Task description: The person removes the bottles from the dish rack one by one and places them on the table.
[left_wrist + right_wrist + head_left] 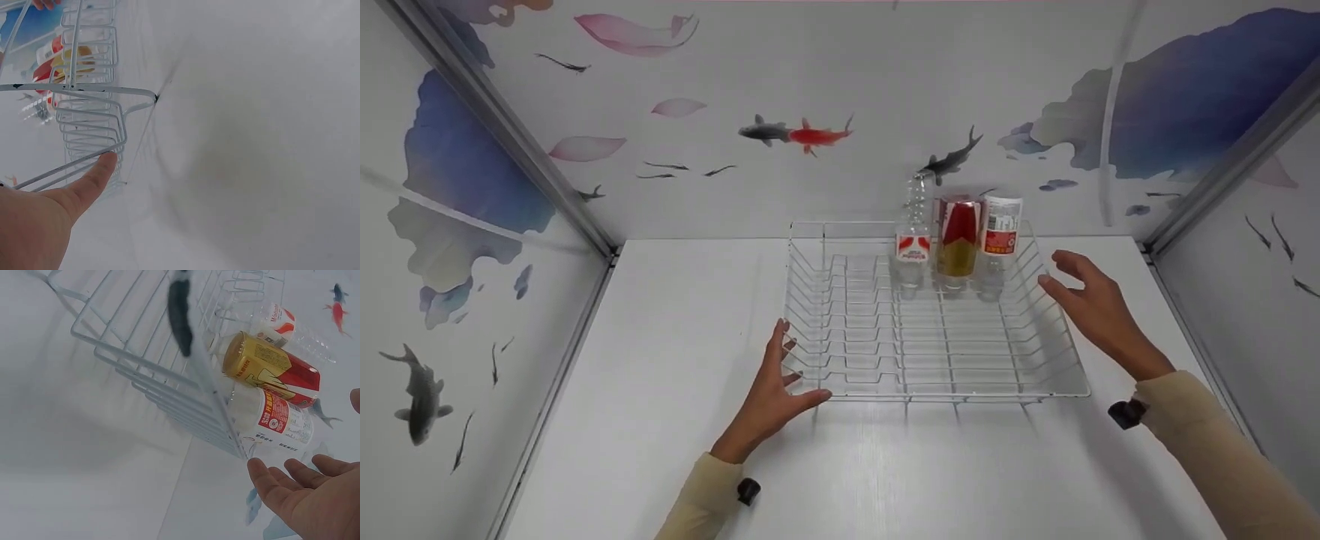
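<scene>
White wire rack [997, 394] sits on the white tabletop [870, 480] – one hand at each side. Left hand [772, 397] is at the near left corner: fingers spread, thumb out toward the near rim, the other fingers along the left side; the left wrist view shows one digit against the wire. Right hand [1099, 304] is at the right side, toward the far end, thumb and fingers spread apart; fingertips right by the rim – can't tell if they touch.

Inside the rack, far end, right half: three items upright in a row. From my side, left to right: clear bottle [913, 247] with a red-and-white label, red-and-gold container [958, 247], second bottle [1000, 232] with a white-and-red label. Bent wire dividers [861, 337] run down the left half.

Beige sleeves [1192, 420], small black device [1126, 413] at each wrist. Behind, back wall [810, 60] printed with fish, pink petals, blue patches.
</scene>
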Demonstrator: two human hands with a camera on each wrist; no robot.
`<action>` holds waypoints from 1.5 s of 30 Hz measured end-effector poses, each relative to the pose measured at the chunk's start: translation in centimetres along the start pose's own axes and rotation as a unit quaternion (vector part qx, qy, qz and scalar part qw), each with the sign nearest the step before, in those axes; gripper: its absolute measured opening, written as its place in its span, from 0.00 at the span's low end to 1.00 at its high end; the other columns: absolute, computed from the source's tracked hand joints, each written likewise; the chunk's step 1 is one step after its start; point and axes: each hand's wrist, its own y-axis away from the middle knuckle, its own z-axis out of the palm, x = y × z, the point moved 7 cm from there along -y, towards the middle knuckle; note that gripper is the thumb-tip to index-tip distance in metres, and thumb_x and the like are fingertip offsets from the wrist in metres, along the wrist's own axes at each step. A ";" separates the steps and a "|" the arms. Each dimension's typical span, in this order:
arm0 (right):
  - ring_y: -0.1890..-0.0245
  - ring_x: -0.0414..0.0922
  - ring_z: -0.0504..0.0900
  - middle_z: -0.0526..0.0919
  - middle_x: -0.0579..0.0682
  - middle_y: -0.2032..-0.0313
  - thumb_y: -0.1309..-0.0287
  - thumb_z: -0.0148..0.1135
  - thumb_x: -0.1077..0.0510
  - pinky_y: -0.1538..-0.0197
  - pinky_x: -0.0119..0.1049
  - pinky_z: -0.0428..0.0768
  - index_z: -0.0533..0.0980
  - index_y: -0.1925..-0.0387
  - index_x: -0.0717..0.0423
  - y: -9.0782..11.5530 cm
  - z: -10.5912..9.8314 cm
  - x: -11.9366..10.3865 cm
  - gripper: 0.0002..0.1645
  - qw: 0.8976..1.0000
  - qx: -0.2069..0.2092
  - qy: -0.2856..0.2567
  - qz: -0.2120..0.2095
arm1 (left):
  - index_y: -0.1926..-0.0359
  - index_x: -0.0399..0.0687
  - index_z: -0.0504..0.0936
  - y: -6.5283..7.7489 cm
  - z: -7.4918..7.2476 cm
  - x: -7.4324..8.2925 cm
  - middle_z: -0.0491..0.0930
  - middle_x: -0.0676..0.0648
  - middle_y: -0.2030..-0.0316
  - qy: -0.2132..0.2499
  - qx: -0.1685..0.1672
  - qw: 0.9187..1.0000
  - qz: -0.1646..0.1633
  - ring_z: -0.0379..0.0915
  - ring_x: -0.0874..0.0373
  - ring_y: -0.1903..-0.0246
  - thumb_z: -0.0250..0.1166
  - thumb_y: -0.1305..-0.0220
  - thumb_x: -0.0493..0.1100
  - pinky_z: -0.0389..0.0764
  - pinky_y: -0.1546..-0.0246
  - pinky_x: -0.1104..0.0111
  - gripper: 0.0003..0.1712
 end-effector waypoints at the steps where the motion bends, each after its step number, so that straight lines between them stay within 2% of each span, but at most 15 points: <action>1: 0.19 0.69 0.63 0.62 0.69 0.18 0.16 0.58 0.40 0.27 0.72 0.71 0.57 0.14 0.62 0.0 0.0 0.0 0.46 1.000 0.001 -0.002 -0.001 | 0.09 0.60 0.33 0.0 0.1 0.0 0.41 0.45 0.11 0.005 -0.001 1.000 -0.002 0.53 0.37 0.16 0.88 0.44 0.54 0.77 0.27 0.46 0.82; 7: 0.19 0.68 0.63 0.63 0.68 0.19 0.17 0.59 0.39 0.26 0.71 0.70 0.58 0.15 0.63 -0.1 0.2 0.0 0.46 1.000 0.005 -0.012 -0.003 | 0.09 0.59 0.34 0.0 0.4 -0.4 0.41 0.47 0.11 0.027 0.001 0.999 -0.019 0.51 0.37 0.16 0.88 0.42 0.52 0.76 0.26 0.45 0.81; 11: 0.19 0.67 0.64 0.64 0.68 0.19 0.18 0.60 0.39 0.24 0.70 0.69 0.59 0.16 0.63 -0.4 0.2 0.0 0.47 1.000 0.004 -0.017 0.002 | 0.09 0.57 0.35 0.2 0.4 -0.6 0.43 0.46 0.11 0.030 0.008 0.999 -0.022 0.52 0.37 0.16 0.87 0.42 0.51 0.76 0.26 0.45 0.80; 15: 0.19 0.67 0.64 0.65 0.67 0.19 0.18 0.61 0.39 0.22 0.70 0.67 0.59 0.16 0.63 -0.8 0.3 -0.1 0.47 1.000 0.000 -0.027 0.008 | 0.09 0.59 0.34 0.2 0.3 -0.4 0.44 0.48 0.11 0.027 0.011 0.999 -0.027 0.53 0.38 0.16 0.88 0.43 0.51 0.76 0.26 0.45 0.81; 20: 0.20 0.68 0.65 0.65 0.68 0.20 0.19 0.62 0.40 0.21 0.71 0.66 0.60 0.16 0.64 -1.5 0.8 -0.5 0.47 0.999 -0.007 -0.027 0.019 | 0.09 0.57 0.34 0.2 0.1 -0.3 0.45 0.50 0.11 0.028 0.014 0.999 -0.026 0.54 0.40 0.16 0.88 0.44 0.53 0.76 0.26 0.45 0.82; 28: 0.20 0.68 0.64 0.65 0.69 0.20 0.21 0.65 0.40 0.20 0.69 0.65 0.60 0.17 0.64 -2.3 1.1 -1.0 0.48 0.999 -0.013 -0.018 0.035 | 0.09 0.54 0.35 0.3 0.2 -0.3 0.46 0.45 0.11 0.037 0.011 0.999 -0.030 0.53 0.37 0.16 0.89 0.45 0.54 0.74 0.25 0.46 0.83; 36: 0.20 0.67 0.65 0.65 0.68 0.20 0.23 0.67 0.38 0.20 0.67 0.66 0.60 0.17 0.65 -3.6 1.8 -1.2 0.51 0.999 -0.019 -0.013 0.037 | 0.09 0.54 0.37 0.5 -0.3 -0.3 0.48 0.42 0.13 0.015 0.019 0.999 -0.043 0.55 0.39 0.17 0.89 0.46 0.54 0.75 0.25 0.46 0.82; 45: 0.18 0.68 0.61 0.63 0.69 0.19 0.23 0.67 0.40 0.19 0.66 0.64 0.58 0.17 0.66 -4.2 1.9 -0.4 0.51 0.999 -0.015 -0.017 0.045 | 0.09 0.55 0.34 0.5 0.0 0.0 0.49 0.41 0.13 0.009 0.004 0.999 -0.043 0.54 0.39 0.16 0.89 0.46 0.58 0.75 0.26 0.47 0.83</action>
